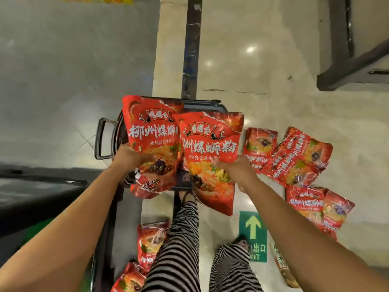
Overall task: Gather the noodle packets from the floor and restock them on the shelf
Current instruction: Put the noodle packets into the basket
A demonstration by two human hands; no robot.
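My left hand (131, 155) grips a red noodle packet (150, 131) by its left edge, holding it upright. My right hand (235, 168) grips a second red noodle packet (210, 144) by its right edge, and this one overlaps the first. Both hang above a dark shopping basket (105, 137) that stands on the floor. Several more red packets lie on the floor to the right (294, 157) and lower right (315, 205). Others lie at my left leg (150, 241).
A dark shelf base (42, 184) runs along the left. Another dark fixture (353, 66) stands at the upper right. A green exit arrow sticker (252, 226) is on the glossy tile floor by my feet. My legs in striped trousers (181, 245) stand between the packets.
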